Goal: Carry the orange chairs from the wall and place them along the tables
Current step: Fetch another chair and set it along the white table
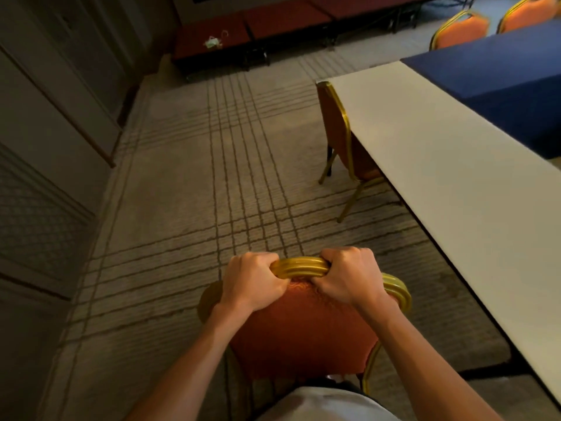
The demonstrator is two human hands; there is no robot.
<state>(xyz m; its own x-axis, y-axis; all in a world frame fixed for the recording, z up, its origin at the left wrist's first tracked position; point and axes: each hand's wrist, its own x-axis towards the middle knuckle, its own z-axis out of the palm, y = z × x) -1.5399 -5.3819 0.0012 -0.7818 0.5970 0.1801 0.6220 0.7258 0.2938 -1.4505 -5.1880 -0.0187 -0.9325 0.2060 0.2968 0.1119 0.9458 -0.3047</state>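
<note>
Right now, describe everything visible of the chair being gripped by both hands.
The chair has an orange-red, patterned fabric back inside a ribbed, gold-coloured frame that looks like metal. The left hand and right hand grip its curved top rail side by side. It is close before the person, left of the white table, not touching it. Its feet are hidden, so contact with the carpet cannot be told.

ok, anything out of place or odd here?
One thing: a small pale scrap lies on the red platform by the far wall, like leftover litter; too small to identify. The chair at the white table stands upright, tucked in.
</note>
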